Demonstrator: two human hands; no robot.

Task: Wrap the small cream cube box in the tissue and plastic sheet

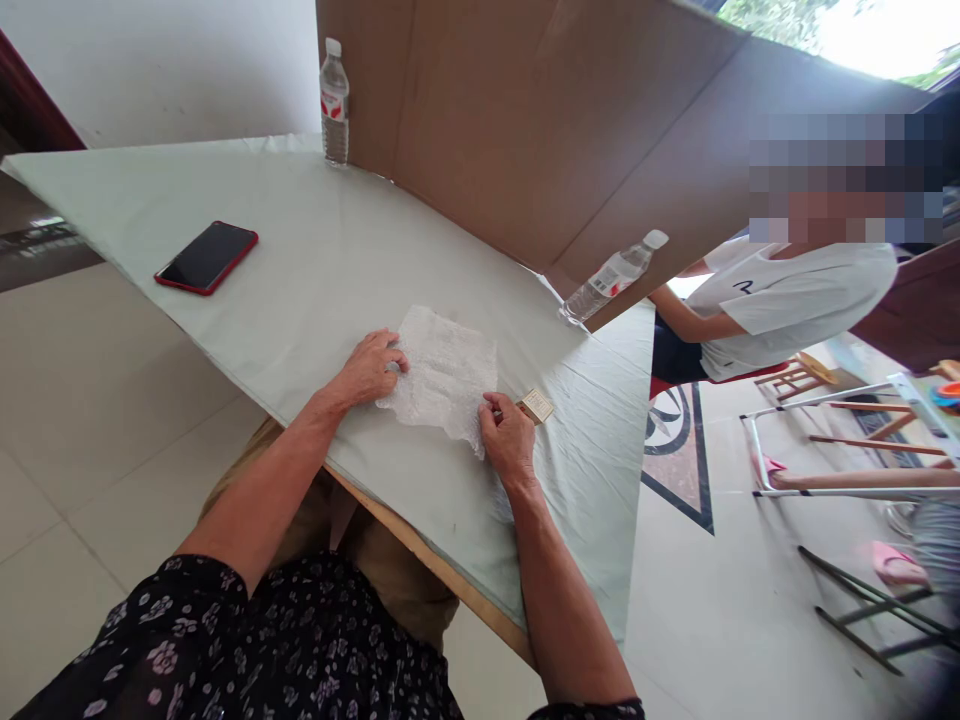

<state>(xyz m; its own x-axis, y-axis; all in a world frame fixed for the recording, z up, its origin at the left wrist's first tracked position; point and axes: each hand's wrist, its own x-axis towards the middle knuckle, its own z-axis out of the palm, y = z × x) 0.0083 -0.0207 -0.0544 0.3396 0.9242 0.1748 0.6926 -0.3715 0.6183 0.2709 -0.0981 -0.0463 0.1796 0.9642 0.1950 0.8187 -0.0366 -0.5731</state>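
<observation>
Bubble wrap (446, 365) | left hand (367, 370): fingers (396, 356) half-curled, touching left edge | right hand (511, 440): narrow, pinching right edge

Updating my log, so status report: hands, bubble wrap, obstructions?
Left hand at left edge of bubble wrap, right hand at right. Wrap spread on table. Small box beside right hand.

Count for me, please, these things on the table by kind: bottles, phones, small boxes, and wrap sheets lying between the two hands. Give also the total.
Bottles: 2
Phone: 1
Small box: 1
Wrap sheet: 1
Total: 5
</observation>
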